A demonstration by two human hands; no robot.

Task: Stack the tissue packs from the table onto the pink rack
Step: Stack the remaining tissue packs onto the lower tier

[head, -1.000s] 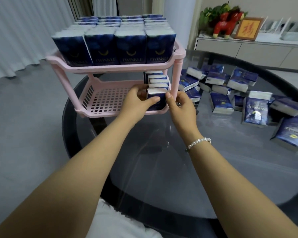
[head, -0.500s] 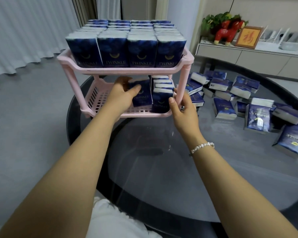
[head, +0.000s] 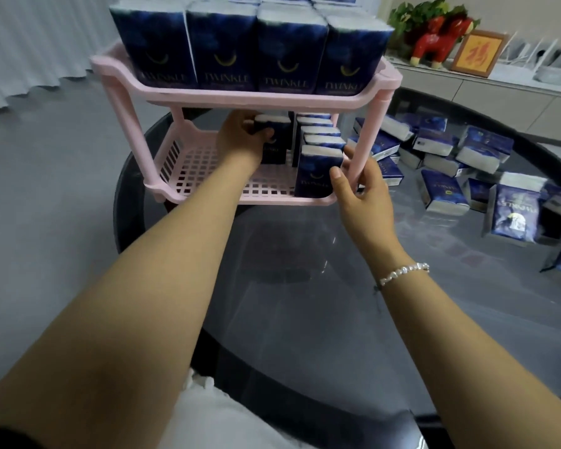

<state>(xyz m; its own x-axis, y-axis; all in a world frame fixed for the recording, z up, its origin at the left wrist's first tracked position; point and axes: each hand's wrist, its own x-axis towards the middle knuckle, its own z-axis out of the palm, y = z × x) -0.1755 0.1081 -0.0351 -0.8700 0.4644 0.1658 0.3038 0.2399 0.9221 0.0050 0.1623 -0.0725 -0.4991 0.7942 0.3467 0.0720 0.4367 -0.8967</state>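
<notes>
at mid-frame our left hand [head: 240, 139] grips a tissue pack [head: 272, 137] upright deep on the pink rack [head: 162, 189] lower shelf to start a second row, while our right hand [head: 358, 186] (fingers relaxed, holding nothing) steadies the front pack [head: 318, 171].

Both forearms bare, no sleeves visible up to the frame edge. Left hand [head: 240, 137]: no rings, no watch, wrist bare. Right hand [head: 361, 192]: short plain nails, no rings seen. Right wrist has a bracelet [head: 404, 273] of small white pearl-like beads, uneven shapes, single strand. White garment [head: 221, 413] at bottom centre, slightly textured fabric, over the lap or torso, can't tell which
</notes>
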